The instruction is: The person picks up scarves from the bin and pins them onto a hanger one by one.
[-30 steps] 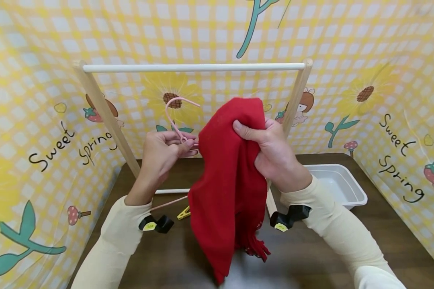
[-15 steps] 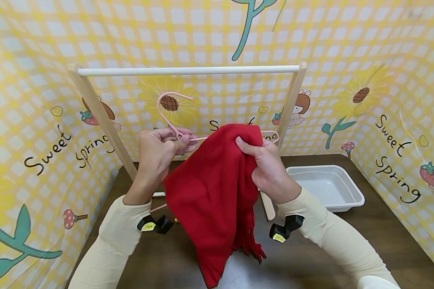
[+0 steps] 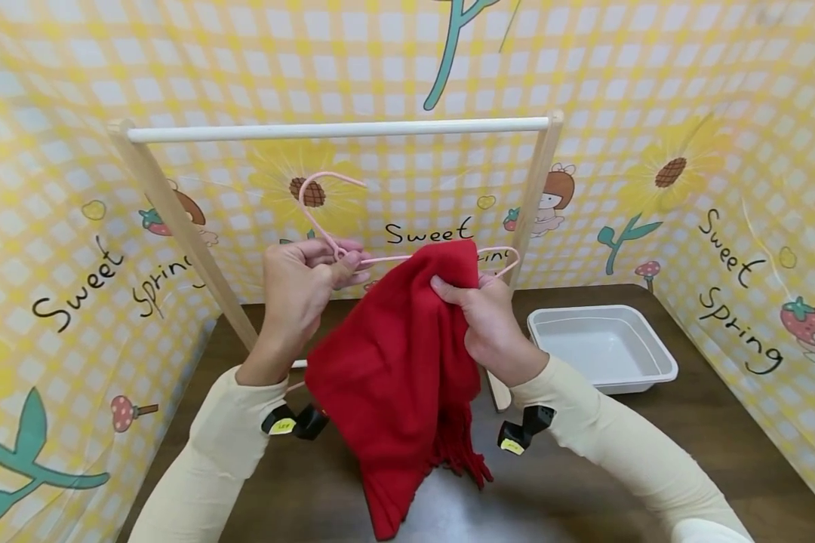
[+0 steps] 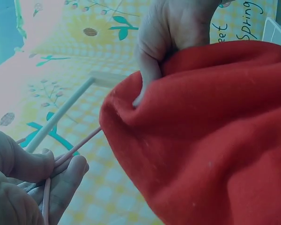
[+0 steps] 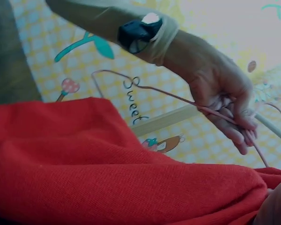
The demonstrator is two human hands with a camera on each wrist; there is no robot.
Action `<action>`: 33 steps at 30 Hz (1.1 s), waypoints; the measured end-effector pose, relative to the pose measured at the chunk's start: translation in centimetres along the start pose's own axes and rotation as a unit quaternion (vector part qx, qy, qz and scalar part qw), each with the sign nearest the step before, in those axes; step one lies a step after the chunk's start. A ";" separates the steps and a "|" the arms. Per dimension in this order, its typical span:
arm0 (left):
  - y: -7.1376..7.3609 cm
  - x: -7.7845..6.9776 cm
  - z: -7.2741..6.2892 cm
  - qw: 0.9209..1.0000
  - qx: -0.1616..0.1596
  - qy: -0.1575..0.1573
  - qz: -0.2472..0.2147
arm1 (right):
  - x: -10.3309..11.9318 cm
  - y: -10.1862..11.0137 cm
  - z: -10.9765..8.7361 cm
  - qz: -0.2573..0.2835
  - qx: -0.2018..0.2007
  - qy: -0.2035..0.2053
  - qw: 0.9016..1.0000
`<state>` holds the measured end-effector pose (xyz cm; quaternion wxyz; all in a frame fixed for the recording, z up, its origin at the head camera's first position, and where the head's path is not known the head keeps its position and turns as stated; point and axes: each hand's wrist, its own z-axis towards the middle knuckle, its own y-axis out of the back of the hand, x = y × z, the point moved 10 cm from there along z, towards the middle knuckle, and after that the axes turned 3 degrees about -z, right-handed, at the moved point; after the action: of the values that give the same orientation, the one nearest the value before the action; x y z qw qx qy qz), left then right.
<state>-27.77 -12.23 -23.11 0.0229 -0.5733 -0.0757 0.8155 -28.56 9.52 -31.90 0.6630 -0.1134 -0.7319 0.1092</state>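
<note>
My left hand [image 3: 299,286] pinches a pink wire hanger [image 3: 312,219] just below its hook, which points up and curves to the right. A red fringed scarf [image 3: 390,369] hangs folded from my right hand [image 3: 494,324], which grips its upper edge with the thumb in front. The scarf lies across the hanger's right side and hides part of the wire; the looped right end sticks out past it. In the right wrist view, the hanger's left arm [image 5: 171,94] is bare behind the scarf [image 5: 107,164]. Most of my right hand's fingers are hidden by the cloth.
Behind my hands stands a wooden rack with a white top bar [image 3: 339,130]. A white plastic tray [image 3: 601,385] sits on the dark brown table [image 3: 584,483] at the right. Yellow checked cloth [image 3: 407,45] encloses the back and sides.
My right hand has moved down and slightly left with the scarf. The cloth has dropped and spread leftward, and the hanger's right end has come into view beyond it. The left hand keeps its pinch.
</note>
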 end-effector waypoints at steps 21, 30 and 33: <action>-1.3 0.4 -1.0 0.998 0.017 -0.024 0.060 | -0.9 -0.7 2.4 -0.105 -0.030 -0.014 0.994; -1.0 0.5 -0.9 0.998 0.011 -0.026 0.055 | -1.0 -1.8 2.2 -0.162 0.014 0.003 0.987; -1.2 0.6 -1.0 0.998 0.016 -0.030 0.055 | -0.6 -2.9 1.8 -0.265 0.060 0.056 0.961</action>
<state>-27.12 -10.88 -23.81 -0.0152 -0.5516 -0.0315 0.8334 -30.39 6.55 -31.76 0.7138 0.1187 -0.6894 -0.0331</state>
